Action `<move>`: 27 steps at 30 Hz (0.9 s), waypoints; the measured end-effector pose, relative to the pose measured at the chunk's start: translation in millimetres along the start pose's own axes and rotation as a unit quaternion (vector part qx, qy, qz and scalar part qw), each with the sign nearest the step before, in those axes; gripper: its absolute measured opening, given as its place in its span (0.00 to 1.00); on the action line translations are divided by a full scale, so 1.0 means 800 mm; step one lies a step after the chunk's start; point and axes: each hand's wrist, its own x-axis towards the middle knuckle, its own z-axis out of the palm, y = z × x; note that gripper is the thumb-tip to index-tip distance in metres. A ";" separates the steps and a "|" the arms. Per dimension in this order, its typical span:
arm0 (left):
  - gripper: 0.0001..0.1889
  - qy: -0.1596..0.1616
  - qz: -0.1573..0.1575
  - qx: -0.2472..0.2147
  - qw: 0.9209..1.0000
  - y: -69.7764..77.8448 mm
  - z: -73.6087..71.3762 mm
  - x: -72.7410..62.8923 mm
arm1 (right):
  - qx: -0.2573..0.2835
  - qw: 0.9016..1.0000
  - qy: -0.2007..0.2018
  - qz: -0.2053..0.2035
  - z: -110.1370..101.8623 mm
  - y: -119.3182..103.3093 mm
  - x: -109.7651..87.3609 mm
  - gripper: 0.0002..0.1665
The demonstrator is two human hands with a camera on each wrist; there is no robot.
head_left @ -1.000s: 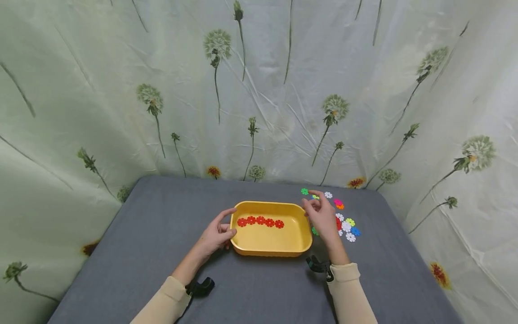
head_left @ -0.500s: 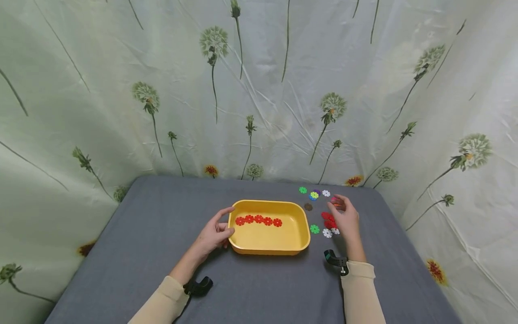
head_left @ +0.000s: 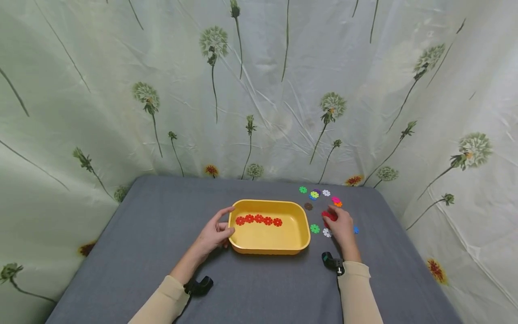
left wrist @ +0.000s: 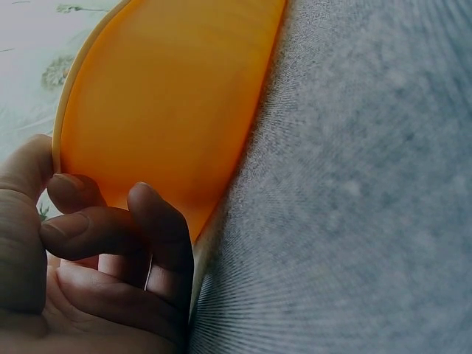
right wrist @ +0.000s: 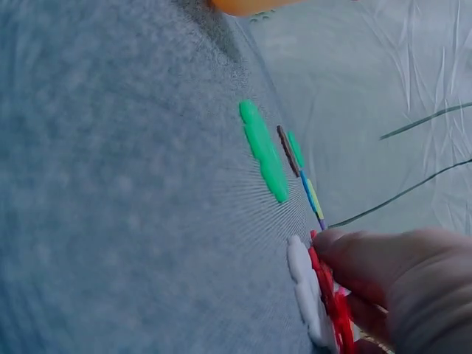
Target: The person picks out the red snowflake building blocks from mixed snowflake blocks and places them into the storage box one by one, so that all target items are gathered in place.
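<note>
1. Yellow tray (head_left: 269, 237), qty 1: rounded corners; on grey tablecloth (head_left: 162, 252), btwn the hands; long axis L–R across person's front.
2. Row of red flower discs (head_left: 259, 218), qty 5: on tray floor, twd. L end & far wall; line runs approx. w/ tray's long axis.
3. L hand (head_left: 212, 230): grips tray's L end, fingers bent at rim & outer wall.
4. Loose red flower discs (head_left: 326, 215), small pile, qty unclear (part hid. by hand): on cloth, R of tray.
5. R hand (head_left: 341, 226): at the pile, thumb–finger gap narrow; firm pinch or mere touch, can't tell.
6. Position: pile directly at R hand's tips, so R hand much nearer; tray & row lie to that hand's L; L hand at opp. short end. Discs round, no long axis.
7. Other flower discs, asstd.: green disc (head_left: 314, 229) just beside tray's R end; white disc (head_left: 326, 232) near side of pile; brown disc (head_left: 308, 206) far side; pink disc (head_left: 336, 200) & orange disc (head_left: 338, 204) touching, beyond R hand.
8. Dandelion-print curtain (head_left: 178, 90): behind table.
</note>
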 end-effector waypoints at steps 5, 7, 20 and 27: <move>0.36 0.004 0.000 0.000 1.000 0.001 0.000 0.000 | -0.040 0.999 0.008 -0.018 0.003 -0.002 0.000 0.28; 0.36 0.005 -0.003 -0.001 1.000 0.001 0.000 0.001 | -0.040 0.999 0.012 -0.015 0.003 -0.002 -0.001 0.27; 0.36 0.008 -0.007 0.008 1.000 0.004 0.002 -0.002 | -0.011 0.999 0.037 0.002 0.007 -0.002 -0.004 0.20; 0.36 0.005 -0.002 0.007 1.000 0.004 0.002 -0.002 | 0.035 0.998 0.047 0.032 0.005 -0.005 -0.006 0.16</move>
